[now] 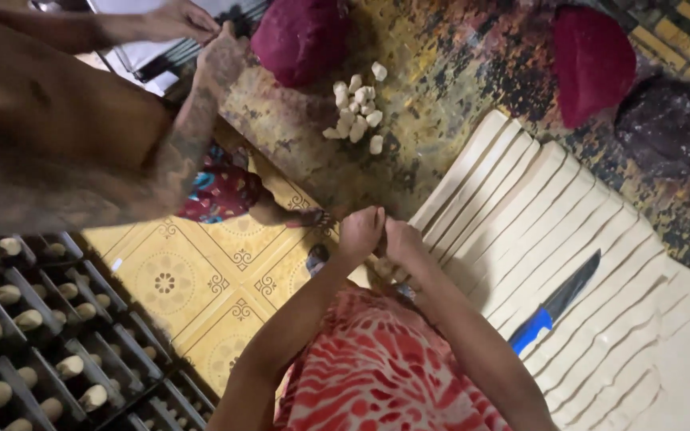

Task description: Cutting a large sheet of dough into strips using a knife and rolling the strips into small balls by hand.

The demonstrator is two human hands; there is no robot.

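Pale dough fills my view: my left hand (359,231) and right hand (403,242) meet at the near edge of the table (297,136), both curled shut around a small dough piece (382,266) that peeks out just below my knuckles. I keep it pinched between the two hands, close to my body, so both sets of fingers can work it at once. How the piece points I cannot tell; too little of it shows.

Right of my right hand lies the sheet of dough (569,239), cut into long strips. Their long axis runs from the near edge beside my hands up and away toward the far right, so a strip end sits just beside my right hand. The knife (557,303) rests on the strips further right, blue handle toward me, blade pointing away along the cuts.

Beyond my hands, well apart, sits a heap of cut pieces (357,112). Red dough lumps (301,36) lie further off. Left of my left hand, below table level, racks (41,335) hold shaped pieces. Another person's arm (65,152) reaches across on the far left.
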